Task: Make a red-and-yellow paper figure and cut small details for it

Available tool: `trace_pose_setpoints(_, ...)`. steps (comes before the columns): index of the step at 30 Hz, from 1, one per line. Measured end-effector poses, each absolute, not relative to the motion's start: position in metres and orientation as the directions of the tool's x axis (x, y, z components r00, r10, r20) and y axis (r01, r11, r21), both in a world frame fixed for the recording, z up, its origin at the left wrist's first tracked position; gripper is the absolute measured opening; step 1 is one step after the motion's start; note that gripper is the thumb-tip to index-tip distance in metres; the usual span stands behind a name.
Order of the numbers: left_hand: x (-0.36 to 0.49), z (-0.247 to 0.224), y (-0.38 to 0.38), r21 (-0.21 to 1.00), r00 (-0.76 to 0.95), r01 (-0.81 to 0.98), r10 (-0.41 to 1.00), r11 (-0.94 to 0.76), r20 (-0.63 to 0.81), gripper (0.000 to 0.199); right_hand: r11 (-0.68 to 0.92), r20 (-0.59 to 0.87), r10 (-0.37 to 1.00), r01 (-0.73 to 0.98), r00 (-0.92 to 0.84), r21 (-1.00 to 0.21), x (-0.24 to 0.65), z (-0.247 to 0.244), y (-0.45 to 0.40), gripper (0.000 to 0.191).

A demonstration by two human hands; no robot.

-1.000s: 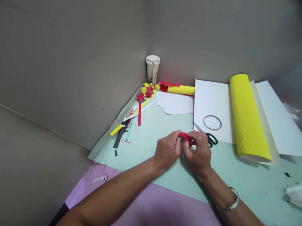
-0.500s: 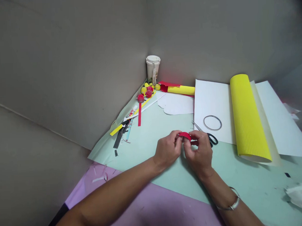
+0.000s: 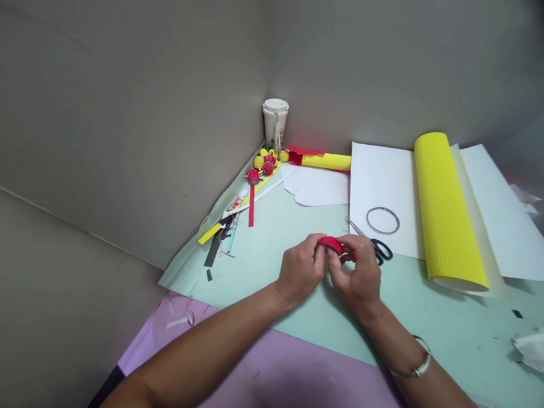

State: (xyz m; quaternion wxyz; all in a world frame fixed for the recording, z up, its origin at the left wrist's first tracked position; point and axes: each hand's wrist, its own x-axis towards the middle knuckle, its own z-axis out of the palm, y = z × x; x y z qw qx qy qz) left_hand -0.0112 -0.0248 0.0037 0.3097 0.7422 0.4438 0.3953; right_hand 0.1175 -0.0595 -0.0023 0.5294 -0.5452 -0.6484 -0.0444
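A small curved red paper piece (image 3: 331, 244) is pinched between both hands above the pale green sheet (image 3: 260, 252). The fingers of my left hand (image 3: 300, 267) close on its left end. At its right end, my right hand (image 3: 356, 271) holds it with thumb and fingertips. Its underside is partly hidden by the fingers. Just beyond my right hand lie black-handled scissors (image 3: 381, 251), their blades pointing away to the left. Several small red and yellow paper balls (image 3: 267, 167) lie at the back, and a red strip (image 3: 251, 206) extends in front of them.
A lidded white cup (image 3: 275, 122) stands in the corner. On the right, a roll of yellow corrugated paper (image 3: 448, 214) lies over white sheets (image 3: 385, 169), with a grey ring (image 3: 383, 220) beside it. Black strips (image 3: 213, 250) lie at left; a crumpled white tissue (image 3: 542, 351) lies at right.
The red paper piece has shifted slightly left and tilted a little in the fingers. Both hands keep their pinch on it, and the other things lie as before.
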Motion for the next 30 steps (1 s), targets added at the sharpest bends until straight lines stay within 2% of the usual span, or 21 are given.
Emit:
trace_pose_setpoints(4,-0.012,0.003,-0.019,0.938,0.260,0.144,0.927,-0.315,0.272,0.023,0.417,0.637,0.750,0.620,0.179,-0.665,0.121,-0.002,-0.061,0.037)
trace_pose_setpoints(8,-0.011,0.003,-0.015,0.974,0.287,-0.159,0.936,-0.163,0.203,0.019,0.489,0.652,0.751,0.576,0.104,-0.655,0.123,-0.004,-0.061,0.042)
trace_pose_setpoints(11,-0.009,0.005,-0.013,0.956,0.313,-0.290,0.941,-0.033,0.128,0.020,0.524,0.666,0.742,0.552,0.078,-0.649,0.123,-0.005,-0.061,0.046)
trace_pose_setpoints(20,-0.011,0.010,-0.005,0.888,0.441,-0.388,0.896,0.245,-0.054,0.039,0.489,0.654,0.747,0.566,0.120,-0.663,0.125,-0.004,-0.063,0.043)
trace_pose_setpoints(23,-0.012,0.007,-0.002,0.861,0.485,-0.395,0.869,0.321,-0.101,0.038,0.469,0.647,0.753,0.589,0.123,-0.658,0.126,-0.003,-0.062,0.042)
trace_pose_setpoints(30,-0.012,0.002,-0.004,0.836,0.601,-0.388,0.794,0.389,-0.091,0.031,0.503,0.696,0.718,0.684,0.009,-0.528,0.129,0.002,-0.059,0.043)
